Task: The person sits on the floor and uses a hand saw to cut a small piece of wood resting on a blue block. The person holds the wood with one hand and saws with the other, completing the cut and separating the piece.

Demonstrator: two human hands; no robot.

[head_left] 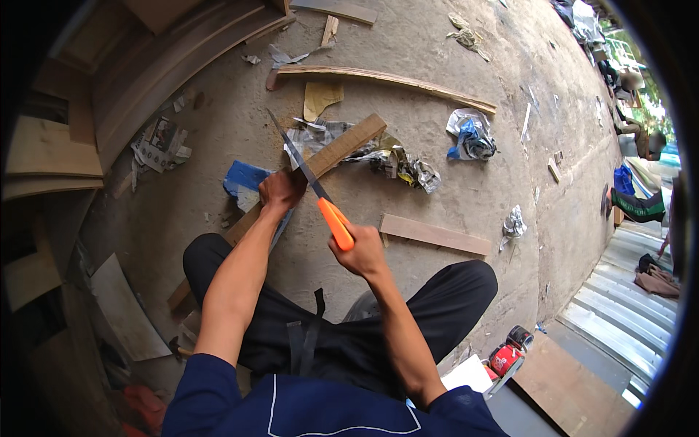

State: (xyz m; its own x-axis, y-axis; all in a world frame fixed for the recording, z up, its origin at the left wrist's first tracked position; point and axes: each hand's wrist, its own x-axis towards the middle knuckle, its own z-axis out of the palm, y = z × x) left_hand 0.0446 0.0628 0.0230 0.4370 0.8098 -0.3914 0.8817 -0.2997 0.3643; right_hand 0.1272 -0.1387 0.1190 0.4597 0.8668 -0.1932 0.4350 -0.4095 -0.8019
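Gripping the orange handle of a handsaw (318,189), the right hand (362,251) is closed with its fingers wrapped round it, while the blade slants away toward the far left and crosses a wooden plank (342,148) just beside the left hand (282,191). That left hand is closed over the plank, its knuckles near the blade's lower edge; whether the teeth sit in a cut cannot be told. The plank lies aslant above the concrete floor (473,197), its squared far end projecting past the blade over a flattened newspaper (320,135), its near part running back beside the left knee (204,256). A blue-and-white piece (246,179) shows at the plank's left edge, partly hidden by the wrist. The saw's tip reaches out over bare concrete, short of a long wooden strip (386,79) lying toward the floor's far edge. Right of the handle, a stretch of concrete runs between crumpled newspaper (415,171) and a short board (437,235), leaving the right arm room to draw outward. Wooden cabinetry (171,69) borders the floor's left edge; corrugated metal sheeting (619,288) borders its near right corner.
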